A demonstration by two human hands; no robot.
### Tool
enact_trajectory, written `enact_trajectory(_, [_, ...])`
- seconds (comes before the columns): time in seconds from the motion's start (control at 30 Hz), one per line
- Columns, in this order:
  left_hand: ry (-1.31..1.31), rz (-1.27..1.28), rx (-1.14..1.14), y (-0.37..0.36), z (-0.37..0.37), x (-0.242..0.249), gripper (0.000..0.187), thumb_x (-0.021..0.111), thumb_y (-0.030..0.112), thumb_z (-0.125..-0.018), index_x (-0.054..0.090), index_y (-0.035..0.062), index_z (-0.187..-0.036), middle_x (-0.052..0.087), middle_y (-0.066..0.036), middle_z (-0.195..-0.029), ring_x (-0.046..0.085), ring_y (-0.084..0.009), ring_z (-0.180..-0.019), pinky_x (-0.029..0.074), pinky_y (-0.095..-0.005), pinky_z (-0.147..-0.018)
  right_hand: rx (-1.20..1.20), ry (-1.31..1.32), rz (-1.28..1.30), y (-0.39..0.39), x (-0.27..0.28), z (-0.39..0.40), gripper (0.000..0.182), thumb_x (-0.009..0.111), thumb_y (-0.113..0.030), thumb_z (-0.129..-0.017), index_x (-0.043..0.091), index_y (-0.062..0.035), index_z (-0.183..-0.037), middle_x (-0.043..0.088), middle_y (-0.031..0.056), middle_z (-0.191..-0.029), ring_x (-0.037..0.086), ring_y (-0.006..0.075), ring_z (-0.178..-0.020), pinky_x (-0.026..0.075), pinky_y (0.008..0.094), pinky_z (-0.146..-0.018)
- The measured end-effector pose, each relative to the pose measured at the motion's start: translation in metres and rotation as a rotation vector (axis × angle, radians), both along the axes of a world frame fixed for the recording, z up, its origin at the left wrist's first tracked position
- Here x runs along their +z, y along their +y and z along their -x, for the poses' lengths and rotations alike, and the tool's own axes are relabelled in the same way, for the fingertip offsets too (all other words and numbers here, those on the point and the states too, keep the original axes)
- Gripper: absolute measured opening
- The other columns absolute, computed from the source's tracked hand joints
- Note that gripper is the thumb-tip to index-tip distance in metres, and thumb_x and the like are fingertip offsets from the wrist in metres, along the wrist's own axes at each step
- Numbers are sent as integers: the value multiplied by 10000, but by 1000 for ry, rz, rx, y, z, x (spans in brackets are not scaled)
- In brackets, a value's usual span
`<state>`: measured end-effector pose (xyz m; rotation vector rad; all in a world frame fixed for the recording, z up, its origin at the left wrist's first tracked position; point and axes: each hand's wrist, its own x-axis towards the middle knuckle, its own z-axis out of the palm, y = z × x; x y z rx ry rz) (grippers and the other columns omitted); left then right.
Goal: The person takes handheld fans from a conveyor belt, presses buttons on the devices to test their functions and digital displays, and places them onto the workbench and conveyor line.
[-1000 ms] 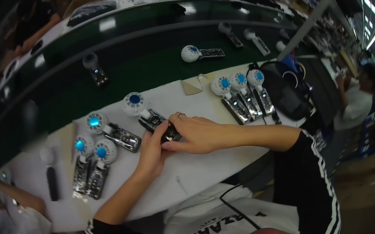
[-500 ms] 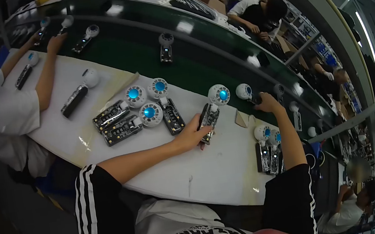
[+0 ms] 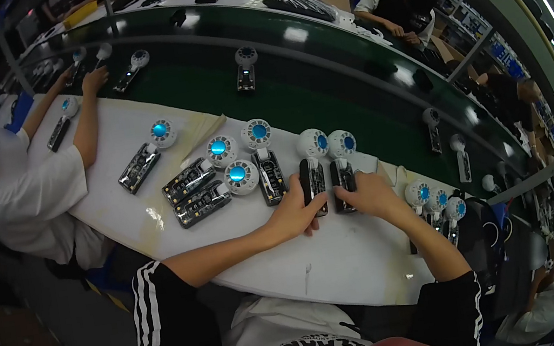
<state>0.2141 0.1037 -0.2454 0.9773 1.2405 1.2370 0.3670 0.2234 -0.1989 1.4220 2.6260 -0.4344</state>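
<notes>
My left hand (image 3: 296, 211) is closed around the dark body of a small fan device (image 3: 313, 178), whose round white head with a blue centre points away from me. Just right of it, my right hand (image 3: 365, 194) grips a second fan device (image 3: 343, 176) by its body. The two devices stand side by side, nearly touching at their heads. Left of my left hand a fan device (image 3: 270, 177) lies on the white table (image 3: 267, 252), beside two more stacked close together (image 3: 198, 191). Several others (image 3: 441, 210) sit beyond my right forearm.
A green conveyor (image 3: 194, 89) runs behind the table, carrying a fan device (image 3: 246, 69) and others. At the left, a co-worker (image 3: 31, 186) reaches to the belt near a lone fan device (image 3: 141, 165). Another person (image 3: 403, 10) works across the belt.
My right hand has come back from the conveyor with a fan device and is beside my left. The left device is turned more upright. The view has shifted slightly.
</notes>
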Motion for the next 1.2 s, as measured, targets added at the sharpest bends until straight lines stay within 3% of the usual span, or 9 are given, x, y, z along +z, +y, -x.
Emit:
enact_trajectory(0.1, [383, 158, -111, -16, 15, 30, 631, 545, 252, -892, 144, -36, -1285, 556, -114, -688, 578, -180, -507, 432, -267, -381, 9, 56, 181, -21, 3, 4, 671, 521, -551, -784, 567, 110, -890, 623, 265, -774, 628, 390, -735, 504, 433, -669])
enact_trajectory(0.17, [652, -3, -13, -21, 17, 14, 679, 562, 249, -876, 139, -44, -1319, 562, -122, -601, 573, -204, -476, 428, -310, -405, 22, 122, 304, -30, -2, 5, 692, 493, -581, -803, 564, 104, -871, 622, 257, -757, 631, 386, -726, 505, 433, -651])
enact_trajectory(0.33, [1009, -183, 107, -48, 22, 29, 503, 599, 166, -821, 391, -20, -1240, 555, -115, -534, 551, -281, -440, 431, -374, -458, 87, 206, 291, -33, 1, 18, 749, 499, -623, -796, 530, 118, -905, 617, 251, -737, 636, 375, -716, 507, 417, -632])
enact_trajectory(0.4, [987, -129, 122, -58, 25, 37, 412, 641, 147, -774, 509, 19, -1143, 586, -108, -643, 588, -287, -593, 453, -356, -531, 97, 193, 274, -32, 3, 19, 760, 509, -627, -792, 514, 122, -922, 619, 244, -738, 638, 367, -708, 508, 413, -621])
enact_trajectory(0.47, [1379, -552, 380, -68, 39, 37, 449, 688, 136, -707, 528, 52, -1118, 587, -126, -878, 558, -314, -874, 460, -392, -727, 104, 206, 281, -34, 1, 20, 752, 513, -622, -792, 514, 119, -921, 622, 239, -736, 640, 361, -701, 509, 413, -615])
enact_trajectory(0.5, [1468, -462, 364, -74, 44, 40, 574, 740, 186, -649, 508, 73, -1162, 484, -143, -1116, 422, -333, -1100, 358, -453, -911, 101, 195, 245, -34, 3, 18, 753, 515, -622, -790, 513, 119, -926, 622, 237, -733, 641, 359, -699, 510, 414, -615])
enact_trajectory(0.6, [1643, -242, 380, -77, 67, 52, 734, 755, 327, -645, 440, 72, -1257, 408, -174, -1234, 362, -369, -1172, 279, -499, -972, 107, 183, 210, -38, 5, 17, 775, 524, -640, -773, 507, 119, -930, 621, 231, -724, 643, 355, -699, 514, 412, -617])
enact_trajectory(0.73, [1642, 70, 402, -76, 102, 13, 865, 700, 490, -660, 341, 85, -1335, 343, -194, -1318, 335, -381, -1207, 216, -532, -1001, 116, 128, 193, -36, 4, 21, 828, 535, -668, -746, 491, 133, -952, 622, 234, -745, 645, 351, -707, 516, 404, -623])
enact_trajectory(1.2, [1649, 304, 672, -35, 82, -14, 779, 622, 491, -754, 345, 34, -1321, 401, -208, -1263, 414, -365, -1144, 315, -497, -911, 171, 214, 190, -30, -20, 27, 827, 568, -615, -752, 449, 164, -1003, 622, 243, -784, 649, 339, -735, 520, 389, -619])
